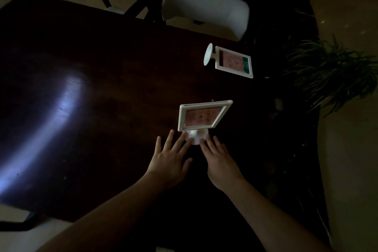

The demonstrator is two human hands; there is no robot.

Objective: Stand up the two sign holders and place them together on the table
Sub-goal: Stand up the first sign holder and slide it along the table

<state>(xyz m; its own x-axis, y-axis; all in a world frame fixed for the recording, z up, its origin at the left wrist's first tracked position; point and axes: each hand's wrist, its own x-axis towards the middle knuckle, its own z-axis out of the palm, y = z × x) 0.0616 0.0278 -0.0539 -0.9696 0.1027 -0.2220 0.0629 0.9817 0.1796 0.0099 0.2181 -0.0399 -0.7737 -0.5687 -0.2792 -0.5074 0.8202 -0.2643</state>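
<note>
The room is dim, and the dark wooden table (102, 80) catches only a pale glare. 1 sign holder (201, 117) stands upright on its round base just ahead of me. My left hand (170, 159) and right hand (222, 161) lie flat, fingers spread, fingertips touching that base, gripping nothing. The second sign holder (231, 61) lies on its side, well apart, near the far edge; I judge the task about half done.

Dark wooden table (102, 63), one sign holder (201, 117) upright, another (230, 61) flat.
</note>
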